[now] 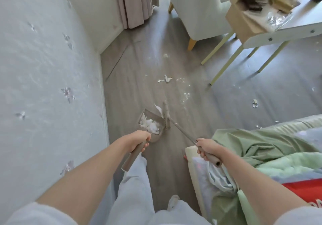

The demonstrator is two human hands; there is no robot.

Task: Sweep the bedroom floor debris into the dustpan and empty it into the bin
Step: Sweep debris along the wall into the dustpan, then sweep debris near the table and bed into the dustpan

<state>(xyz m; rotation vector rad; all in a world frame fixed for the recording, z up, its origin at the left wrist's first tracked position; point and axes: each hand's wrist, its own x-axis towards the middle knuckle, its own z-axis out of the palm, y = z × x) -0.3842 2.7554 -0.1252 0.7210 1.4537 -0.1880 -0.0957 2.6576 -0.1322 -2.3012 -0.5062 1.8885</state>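
1. The dustpan (151,122) sits on the grey floor (135,85), holding a heap of white scraps.
2. The left hand (137,142) is wrapped around the dustpan's handle.
3. The right hand (208,148) is closed on the broom (166,115) handle; its head touches the pan's mouth.
4. More debris (166,79) lies farther out, near the table (278,31).

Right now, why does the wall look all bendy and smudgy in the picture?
In the head view, the wide lens bows the wall and stretches the arms near the bottom edge; the wall's flowers are smeared, most likely by head motion; the dustpan is sharper; daylight glares pale on the floor under the table.
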